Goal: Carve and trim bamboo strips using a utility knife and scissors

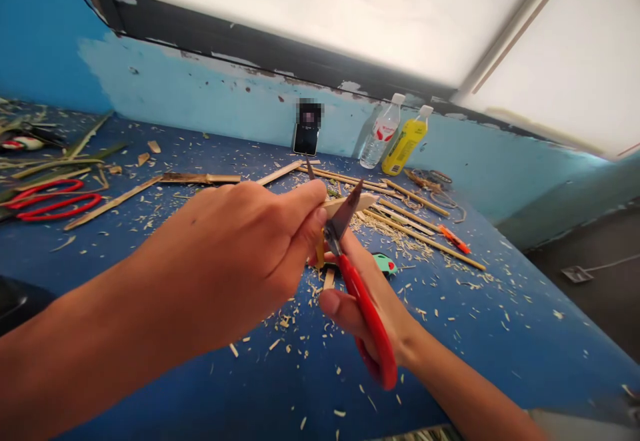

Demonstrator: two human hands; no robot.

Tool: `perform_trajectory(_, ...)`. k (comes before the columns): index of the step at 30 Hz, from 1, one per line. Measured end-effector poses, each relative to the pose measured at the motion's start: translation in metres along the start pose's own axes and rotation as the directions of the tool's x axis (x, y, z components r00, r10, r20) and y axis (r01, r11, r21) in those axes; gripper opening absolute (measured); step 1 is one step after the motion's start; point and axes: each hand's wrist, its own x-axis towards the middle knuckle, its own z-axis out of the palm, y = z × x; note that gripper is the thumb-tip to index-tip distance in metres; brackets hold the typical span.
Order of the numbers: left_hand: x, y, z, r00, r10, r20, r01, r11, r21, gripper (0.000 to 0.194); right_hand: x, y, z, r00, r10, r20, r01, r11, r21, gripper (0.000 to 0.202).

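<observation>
My left hand (250,241) is closed, pinching a pale flat strip of wood or bamboo (367,201) whose pointed end sticks out to the right. My right hand (370,294) holds red-handled scissors (363,301), with the thumb and fingers at the handles. The scissor blades are spread apart, one crossing in front of the strip and the other rising behind my left fingertips. Part of the strip is hidden inside my left hand. Just behind my right hand lies a green tool (385,264), partly covered.
Shavings litter the blue table (480,354). Long thin sticks (425,235) and an orange cutter (455,239) lie right of centre. Against the wall stand a phone (306,139), a clear bottle (381,135) and a yellow bottle (406,144). More red-handled scissors (55,199) lie left.
</observation>
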Motion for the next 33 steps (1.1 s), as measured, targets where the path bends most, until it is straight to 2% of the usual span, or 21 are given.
perform_trajectory(6, 0.000, -0.004, 0.000, 0.999, 0.024, 0.021, -0.024, 0.999, 0.029, 0.020, 0.000, -0.003, -0.002, 0.999, 0.031, 0.009, -0.030, 0.999, -0.016, 0.055)
perform_trajectory(10, -0.001, -0.002, 0.005, 0.998, -0.062, 0.013, 0.060, 0.990, 0.130, 0.019, 0.003, -0.004, -0.002, 0.999, 0.040, 0.001, -0.040, 0.996, -0.078, 0.046)
perform_trajectory(14, 0.001, -0.006, 0.005, 0.998, -0.002, 0.063, -0.008, 0.989, 0.148, 0.016, 0.008, -0.002, 0.001, 0.998, 0.012, -0.064, -0.024, 0.981, -0.190, 0.035)
perform_trajectory(19, 0.007, -0.022, 0.010, 0.992, 0.081, 0.094, -0.090, 0.991, 0.095, 0.021, 0.014, 0.007, 0.008, 0.995, 0.015, -0.099, -0.035, 0.979, -0.199, 0.031)
perform_trajectory(25, 0.006, -0.049, 0.016, 0.953, 0.236, 0.190, -0.253, 0.965, 0.069, 0.028, 0.025, 0.018, 0.018, 0.991, 0.049, -0.128, -0.075, 0.975, -0.211, 0.024)
perform_trajectory(30, 0.009, -0.060, 0.013, 0.964, 0.182, 0.192, -0.184, 0.983, -0.008, 0.020, 0.033, 0.020, 0.022, 0.988, 0.065, -0.137, -0.091, 0.977, -0.194, 0.011)
perform_trajectory(33, 0.014, -0.067, 0.013, 0.962, 0.187, 0.199, -0.182, 0.982, -0.042, 0.018, 0.039, 0.023, 0.024, 0.989, 0.062, -0.138, -0.089, 0.976, -0.201, 0.005)
